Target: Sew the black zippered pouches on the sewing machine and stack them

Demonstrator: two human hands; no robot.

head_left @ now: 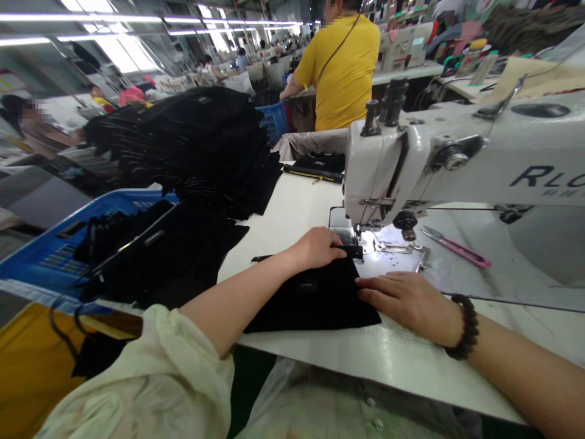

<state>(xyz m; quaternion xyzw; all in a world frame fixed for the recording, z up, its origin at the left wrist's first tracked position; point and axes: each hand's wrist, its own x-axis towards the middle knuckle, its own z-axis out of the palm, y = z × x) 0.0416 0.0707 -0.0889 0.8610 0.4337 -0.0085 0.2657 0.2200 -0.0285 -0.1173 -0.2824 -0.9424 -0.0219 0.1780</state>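
Observation:
A black fabric piece (315, 299) with a small label lies flat on the pale table in front of the sewing machine (388, 177). My left hand (320, 249) is closed on its upper edge, where a black strip (351, 251) reaches the lit needle area. Fingers of my right hand (402, 302) are stretched out, their tips resting on the right edge of the fabric. A dark beaded bracelet (464, 327) circles the right wrist.
Pink-handled snips (457, 246) lie on the machine bed. Behind sits a black pouch (315, 166) with a gold zipper. Piled black fabric (192, 146) and a blue crate (91, 231) occupy the left. A person in yellow (345, 70) stands beyond the table.

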